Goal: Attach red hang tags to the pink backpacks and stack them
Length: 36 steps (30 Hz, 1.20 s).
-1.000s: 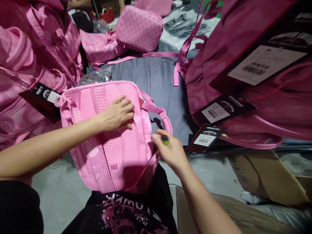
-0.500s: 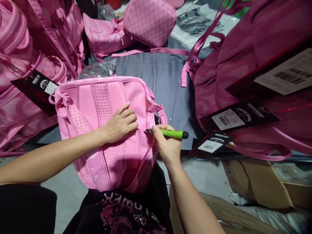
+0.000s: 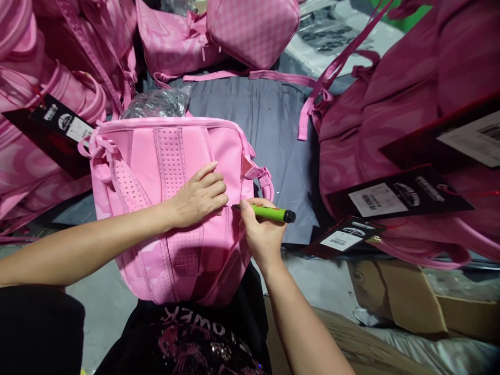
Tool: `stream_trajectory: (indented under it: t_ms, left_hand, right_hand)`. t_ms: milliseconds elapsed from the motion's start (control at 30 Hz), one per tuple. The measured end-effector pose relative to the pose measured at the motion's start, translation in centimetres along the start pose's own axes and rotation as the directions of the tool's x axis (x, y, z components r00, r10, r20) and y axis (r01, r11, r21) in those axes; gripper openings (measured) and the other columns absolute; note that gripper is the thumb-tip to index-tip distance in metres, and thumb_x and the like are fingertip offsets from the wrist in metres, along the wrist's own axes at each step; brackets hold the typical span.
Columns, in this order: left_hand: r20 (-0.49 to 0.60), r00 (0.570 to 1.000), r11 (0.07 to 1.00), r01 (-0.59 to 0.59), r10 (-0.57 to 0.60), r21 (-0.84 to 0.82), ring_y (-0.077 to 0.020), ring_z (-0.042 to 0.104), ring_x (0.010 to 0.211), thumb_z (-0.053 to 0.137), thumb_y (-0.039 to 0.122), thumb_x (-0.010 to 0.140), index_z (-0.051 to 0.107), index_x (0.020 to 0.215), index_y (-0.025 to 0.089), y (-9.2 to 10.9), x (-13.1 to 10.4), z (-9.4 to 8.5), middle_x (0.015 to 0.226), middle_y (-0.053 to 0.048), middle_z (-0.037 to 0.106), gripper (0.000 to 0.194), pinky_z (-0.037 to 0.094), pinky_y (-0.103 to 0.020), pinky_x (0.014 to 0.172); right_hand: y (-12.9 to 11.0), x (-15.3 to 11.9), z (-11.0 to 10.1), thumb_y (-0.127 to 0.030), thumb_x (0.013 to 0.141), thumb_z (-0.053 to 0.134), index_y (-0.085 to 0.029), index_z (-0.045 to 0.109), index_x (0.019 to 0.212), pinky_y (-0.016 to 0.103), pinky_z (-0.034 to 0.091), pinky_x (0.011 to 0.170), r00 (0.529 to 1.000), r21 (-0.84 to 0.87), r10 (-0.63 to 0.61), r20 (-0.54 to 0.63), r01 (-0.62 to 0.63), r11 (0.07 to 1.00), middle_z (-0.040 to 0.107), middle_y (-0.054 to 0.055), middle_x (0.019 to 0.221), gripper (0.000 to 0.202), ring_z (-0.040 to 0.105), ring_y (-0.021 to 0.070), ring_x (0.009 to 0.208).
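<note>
A pink backpack (image 3: pixel 219 151) leans on my lap and the table edge, its padded back panel with perforated strips facing me. My left hand (image 3: pixel 203 195) presses on the middle of that panel, fingers curled together and gripping the fabric. Between the thumb and fingers of my right hand (image 3: pixel 262 229) is a green marker (image 3: pixel 269 212), its black end pointing right. The dark tip is at the panel's right part, close beside my left fingertips; whether it touches the fabric I cannot tell.
Pink bags (image 3: pixel 390 114) with black hang tags (image 3: pixel 394 198) stand on the right, more (image 3: pixel 70 94) on the left. Behind lie a checkered pink bag (image 3: pixel 253 34) and clear plastic (image 3: pixel 158 101) on the grey-covered table (image 3: pixel 281 156). A cardboard box (image 3: pixel 398 297) sits lower right.
My right hand has shifted slightly left across the panel, bringing the marker tip closer to my left fingers. My left hand keeps its place on the backpack; the view has shifted a little.
</note>
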<state>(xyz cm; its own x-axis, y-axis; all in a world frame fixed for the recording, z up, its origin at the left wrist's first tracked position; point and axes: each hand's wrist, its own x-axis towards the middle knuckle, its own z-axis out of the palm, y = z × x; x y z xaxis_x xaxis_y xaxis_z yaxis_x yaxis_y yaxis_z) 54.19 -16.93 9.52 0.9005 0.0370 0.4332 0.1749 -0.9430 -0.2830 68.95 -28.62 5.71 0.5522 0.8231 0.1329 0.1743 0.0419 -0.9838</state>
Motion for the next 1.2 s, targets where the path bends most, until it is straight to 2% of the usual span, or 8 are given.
stream_trajectory:
  t_ms: [467, 633, 700, 767, 867, 1000, 1100, 1200]
  left_hand:
    - [0.052, 0.999, 1.000, 0.003, -0.004, 0.022, -0.0176, 0.050, 0.099, 0.044, 0.031, 0.100, 0.056, 0.082, 0.019, 0.1, 0.1, -0.1, 0.085, 0.000, 0.058, 0.025, 0.032, -0.044, 0.117]
    - [0.122, 0.991, 0.998, -0.054, 0.053, 0.008, -0.0186, 0.052, 0.089, 0.050, 0.026, 0.097, 0.058, 0.080, 0.018, -0.6, 1.4, -1.2, 0.079, -0.002, 0.060, 0.021, 0.037, -0.042, 0.106]
    - [0.279, 0.953, 0.993, -0.116, 0.117, -0.020, -0.0190, 0.054, 0.083, 0.054, 0.028, 0.095, 0.058, 0.079, 0.018, -1.7, 2.6, -1.9, 0.079, -0.003, 0.062, 0.019, 0.041, -0.039, 0.092]
    - [0.465, 0.872, 0.988, -0.148, 0.150, -0.040, -0.0198, 0.056, 0.079, 0.061, 0.036, 0.090, 0.060, 0.078, 0.019, -2.9, 3.9, -2.5, 0.079, -0.005, 0.066, 0.020, 0.041, -0.038, 0.082]
    - [0.616, 0.781, 0.992, -0.125, 0.105, -0.010, -0.0210, 0.060, 0.080, 0.069, 0.036, 0.081, 0.062, 0.077, 0.019, -4.0, 5.4, -3.6, 0.078, -0.005, 0.069, 0.019, 0.038, -0.038, 0.082]
    - [0.555, 0.832, 1.000, 0.008, 0.002, -0.016, -0.0229, 0.062, 0.081, 0.070, 0.041, 0.078, 0.064, 0.078, 0.017, -3.1, 6.2, -7.9, 0.076, -0.006, 0.069, 0.025, 0.039, -0.038, 0.078]
    - [0.403, 0.907, 0.989, 0.144, -0.123, -0.021, -0.0223, 0.062, 0.082, 0.053, 0.047, 0.089, 0.066, 0.082, 0.017, -1.1, 6.1, -13.6, 0.074, -0.003, 0.065, 0.033, 0.040, -0.039, 0.081]
    - [0.287, 0.930, 0.966, 0.254, -0.229, -0.055, -0.0192, 0.061, 0.078, 0.042, 0.050, 0.095, 0.065, 0.084, 0.019, 1.8, 4.8, -18.2, 0.076, -0.001, 0.063, 0.040, 0.041, -0.038, 0.078]
  right_hand:
    - [-0.1, 0.2, -0.2, -0.039, 0.087, 0.064, -0.019, 0.065, 0.080, 0.029, 0.048, 0.060, 0.998, -0.036, -0.017, 0.058, 0.019, 0.999, 0.065, 0.000, 0.069, 0.022, 0.059, 0.0149, 0.061]
    - [-0.5, 0.3, -0.4, -0.040, 0.087, 0.063, -0.019, 0.066, 0.081, 0.028, 0.047, 0.059, 0.997, -0.044, -0.022, 0.072, 0.025, 0.999, 0.065, 0.000, 0.069, 0.022, 0.058, 0.0146, 0.060]
    - [-0.4, 0.0, -0.8, -0.040, 0.087, 0.064, -0.019, 0.066, 0.080, 0.028, 0.047, 0.059, 0.994, -0.073, -0.012, 0.108, 0.019, 0.997, 0.064, 0.000, 0.068, 0.023, 0.058, 0.0144, 0.060]
    - [-0.4, -0.6, -1.5, -0.041, 0.086, 0.065, -0.018, 0.066, 0.078, 0.027, 0.046, 0.058, 0.994, -0.089, 0.007, 0.106, 0.003, 0.996, 0.064, -0.001, 0.066, 0.025, 0.059, 0.0141, 0.058]
    - [-1.0, -1.7, -2.3, -0.040, 0.087, 0.066, -0.019, 0.069, 0.099, 0.031, 0.054, 0.068, 0.992, -0.006, -0.037, 0.119, 0.038, 0.999, 0.072, 0.003, 0.085, 0.025, 0.067, 0.0171, 0.072]
    - [-4.3, -2.7, -2.2, -0.033, 0.093, 0.058, -0.022, 0.063, 0.123, 0.040, 0.053, 0.095, 0.933, -0.046, -0.332, 0.135, 0.341, 0.939, 0.069, 0.007, 0.117, 0.032, 0.066, 0.0220, 0.107]
    - [-8.4, -3.2, -2.0, -0.031, 0.095, 0.055, -0.023, 0.060, 0.125, 0.043, 0.051, 0.097, 0.812, -0.185, -0.575, 0.099, 0.583, 0.791, 0.068, 0.008, 0.116, 0.032, 0.062, 0.0239, 0.109]
    - [-11.3, -3.8, -2.4, -0.029, 0.092, 0.058, -0.027, 0.059, 0.124, 0.044, 0.048, 0.095, 0.672, -0.254, -0.731, 0.118, 0.732, 0.632, 0.068, 0.006, 0.108, 0.032, 0.061, 0.0245, 0.102]
